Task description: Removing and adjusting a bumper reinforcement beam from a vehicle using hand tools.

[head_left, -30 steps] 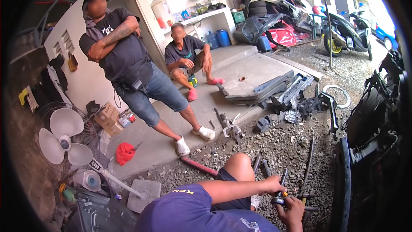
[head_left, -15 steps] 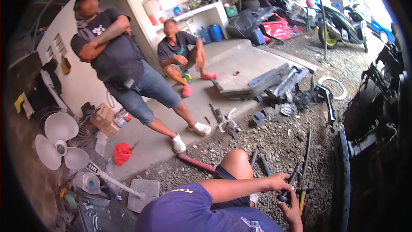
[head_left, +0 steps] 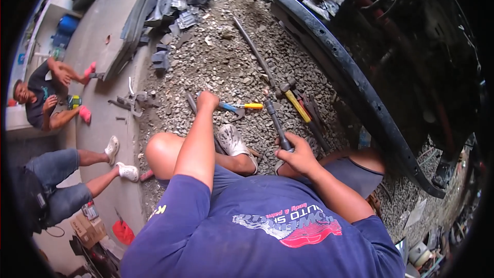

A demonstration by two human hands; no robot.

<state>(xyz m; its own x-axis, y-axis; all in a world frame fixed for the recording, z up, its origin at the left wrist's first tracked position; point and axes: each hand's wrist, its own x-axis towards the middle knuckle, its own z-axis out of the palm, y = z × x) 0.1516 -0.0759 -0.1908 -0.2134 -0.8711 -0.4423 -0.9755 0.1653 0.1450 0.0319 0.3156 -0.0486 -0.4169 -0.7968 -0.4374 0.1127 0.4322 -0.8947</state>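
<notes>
left hand [head_left: 207,99]: stretched out over the gravel [head_left: 226,56], fist closed around pliers [head_left: 230,110] just beside a yellow-handled screwdriver [head_left: 248,106]
right hand [head_left: 294,154]: wrapped tight on the lower end of a dark metal tool [head_left: 274,118], tilted up from the lap
nearby: long rod [head_left: 254,51], black bumper [head_left: 355,87] on the right

Gravel ground [head_left: 231,46] all over in bright daylight — a raised concrete slab [head_left: 103,36] runs along the left, shelves [head_left: 49,25] at its far end.
</notes>
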